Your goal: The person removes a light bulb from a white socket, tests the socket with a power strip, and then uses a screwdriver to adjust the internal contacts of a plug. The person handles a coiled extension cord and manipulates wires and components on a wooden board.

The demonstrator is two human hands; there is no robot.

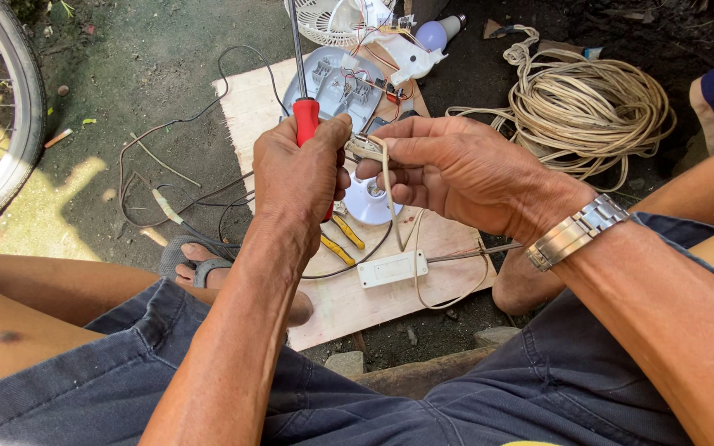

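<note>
Knees in dark blue shorts [489, 396] fill the bottom of view, both forearms reaching fwd over them. Left hand [299, 177] clenched around a red-handled screwdriver [305, 120], shaft pointing up and away from me. Right hand [448, 169], metal watch [576, 231] on the wrist, pinches a small pale plug/connector [365, 147] w/ a cream cable [388, 194] hanging down from it. Hands almost touching, connector sits between them, held above the plywood board [349, 306] on the ground.

On the board under the hands: white round lamp socket [369, 202], yellow-handled pliers [342, 239] partly hidden by left wrist, white rectangular box [392, 269] w/ cable looping round it. Far end of board: grey opened housing [342, 83] w/ red/white wiring, white fan part [328, 18] beyond it, bulb [435, 35] just beside.

Big coil of cream cable [597, 107] on the dirt to the right, well apart from the board. Black wire [175, 177] trails left. Bicycle wheel [6, 116] at far left edge. Foot in sandal [200, 264] near board's left edge.
</note>
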